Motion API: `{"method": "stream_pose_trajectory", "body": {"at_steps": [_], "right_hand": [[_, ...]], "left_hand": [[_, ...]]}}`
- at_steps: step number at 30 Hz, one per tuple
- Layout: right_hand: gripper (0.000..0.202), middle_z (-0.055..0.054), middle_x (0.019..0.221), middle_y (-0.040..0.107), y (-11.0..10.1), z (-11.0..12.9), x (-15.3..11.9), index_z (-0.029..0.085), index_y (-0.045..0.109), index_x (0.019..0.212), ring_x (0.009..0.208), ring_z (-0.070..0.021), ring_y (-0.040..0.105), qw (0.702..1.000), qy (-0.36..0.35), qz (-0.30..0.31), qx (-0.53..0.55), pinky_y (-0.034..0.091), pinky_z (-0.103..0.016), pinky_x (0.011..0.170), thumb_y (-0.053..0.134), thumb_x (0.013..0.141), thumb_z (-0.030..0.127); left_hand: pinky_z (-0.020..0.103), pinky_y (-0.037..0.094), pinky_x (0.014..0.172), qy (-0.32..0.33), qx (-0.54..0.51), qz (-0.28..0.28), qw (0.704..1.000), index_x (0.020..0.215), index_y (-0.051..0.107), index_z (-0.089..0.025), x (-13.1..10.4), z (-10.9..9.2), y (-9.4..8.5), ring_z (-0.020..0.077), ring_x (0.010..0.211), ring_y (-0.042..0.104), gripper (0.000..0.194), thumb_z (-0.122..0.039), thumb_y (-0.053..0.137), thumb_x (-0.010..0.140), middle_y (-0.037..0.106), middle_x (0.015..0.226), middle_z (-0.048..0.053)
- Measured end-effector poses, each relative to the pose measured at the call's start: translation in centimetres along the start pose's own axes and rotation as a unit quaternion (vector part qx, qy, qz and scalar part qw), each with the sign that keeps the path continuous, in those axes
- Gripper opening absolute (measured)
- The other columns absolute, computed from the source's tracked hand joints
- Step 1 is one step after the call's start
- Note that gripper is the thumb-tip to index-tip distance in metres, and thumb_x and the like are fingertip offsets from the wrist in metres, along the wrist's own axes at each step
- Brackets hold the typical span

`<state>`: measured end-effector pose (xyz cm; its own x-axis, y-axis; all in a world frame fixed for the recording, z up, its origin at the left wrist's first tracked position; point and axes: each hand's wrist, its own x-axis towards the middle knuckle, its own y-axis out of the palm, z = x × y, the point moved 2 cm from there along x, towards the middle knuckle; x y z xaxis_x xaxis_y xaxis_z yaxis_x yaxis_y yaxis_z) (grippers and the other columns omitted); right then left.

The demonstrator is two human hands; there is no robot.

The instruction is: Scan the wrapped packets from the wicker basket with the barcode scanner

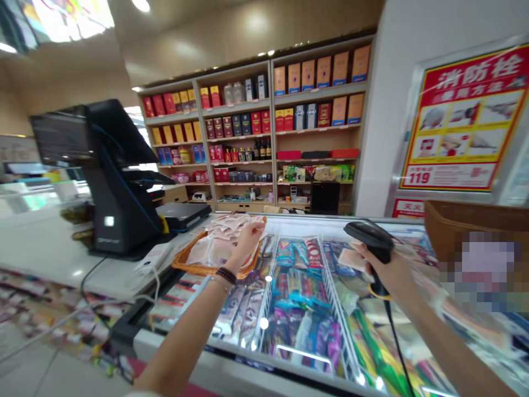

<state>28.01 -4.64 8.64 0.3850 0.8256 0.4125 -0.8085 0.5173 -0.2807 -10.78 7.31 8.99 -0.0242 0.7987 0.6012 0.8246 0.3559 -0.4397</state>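
Observation:
My right hand [386, 271] is wrapped round the grip of a black barcode scanner [371, 238], held above the glass-topped freezer [243, 361]. A small pale packet [351, 259] shows at its fingertips; whether they pinch it I cannot tell. Over the right side of an orange wicker basket [215, 271] is my left hand [249, 238], its fingers curled together. What they hold, if anything, is hidden. Flat pale packets [217, 234] fill this basket, which rests on the freezer's glass. A dark bead bracelet [227, 274] circles my left wrist.
Wrapped ices [297, 286] lie in wire baskets under the glass. A black checkout terminal [124, 193] and a flat scale [184, 215] stand on the left counter. At the right is a brown box [438, 220]. Shelves of boxed goods [239, 124] line the back wall.

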Motion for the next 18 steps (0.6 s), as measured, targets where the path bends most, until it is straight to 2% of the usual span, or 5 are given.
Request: {"method": "stream_pose_trajectory", "body": {"at_steps": [4,8,13,15,18], "right_hand": [[0.047,-0.006,0.047,0.063,5.5,1.6,-0.7,0.021,0.065,0.062,0.043,-0.0208,0.060,0.998,-0.019,0.052,0.032,0.046,-0.032,0.048,0.067,0.070,0.068],[0.047,-0.005,0.046,0.063,11.0,3.0,-2.6,0.023,0.063,0.064,0.043,-0.0206,0.060,0.992,-0.036,0.110,0.056,0.048,-0.033,0.051,0.065,0.073,0.068],[0.042,-0.006,0.052,0.067,16.5,4.1,-5.9,0.022,0.064,0.070,0.049,-0.0243,0.065,0.979,-0.058,0.190,0.032,0.049,-0.034,0.054,0.060,0.077,0.063],[0.036,-0.008,0.059,0.071,17.9,4.5,-7.2,0.022,0.066,0.075,0.058,-0.0272,0.070,0.974,-0.092,0.208,-0.009,0.048,-0.034,0.056,0.060,0.078,0.058],[0.032,-0.010,0.075,0.078,19.0,5.1,-8.7,0.020,0.073,0.090,0.073,-0.0296,0.075,0.959,-0.151,0.233,-0.059,0.049,-0.033,0.062,0.062,0.082,0.049]], "left_hand": [[0.040,0.054,0.101,-0.020,0.126,-0.057,0.990,0.114,0.076,-0.018,-2.0,2.2,-6.6,0.0254,0.110,0.070,0.032,-0.016,0.067,0.084,0.076,0.121,0.012],[0.046,0.043,0.114,-0.102,0.281,-0.054,0.953,0.128,0.068,-0.015,-4.1,4.6,-10.9,0.0340,0.131,0.060,0.052,-0.020,0.079,0.077,0.069,0.135,0.018],[0.037,0.046,0.105,-0.202,0.329,0.005,0.923,0.135,0.061,-0.012,-6.2,7.0,-12.3,0.0332,0.126,0.064,0.072,-0.028,0.088,0.070,0.070,0.129,0.021],[0.035,0.048,0.099,-0.209,0.323,0.004,0.923,0.127,0.065,-0.012,-6.7,7.5,-12.3,0.0329,0.120,0.066,0.065,-0.029,0.090,0.069,0.073,0.121,0.020],[0.036,0.050,0.091,-0.214,0.295,-0.010,0.931,0.097,0.073,-0.015,-7.1,7.9,-12.1,0.0351,0.109,0.069,0.041,-0.030,0.092,0.064,0.076,0.106,0.018]]}}
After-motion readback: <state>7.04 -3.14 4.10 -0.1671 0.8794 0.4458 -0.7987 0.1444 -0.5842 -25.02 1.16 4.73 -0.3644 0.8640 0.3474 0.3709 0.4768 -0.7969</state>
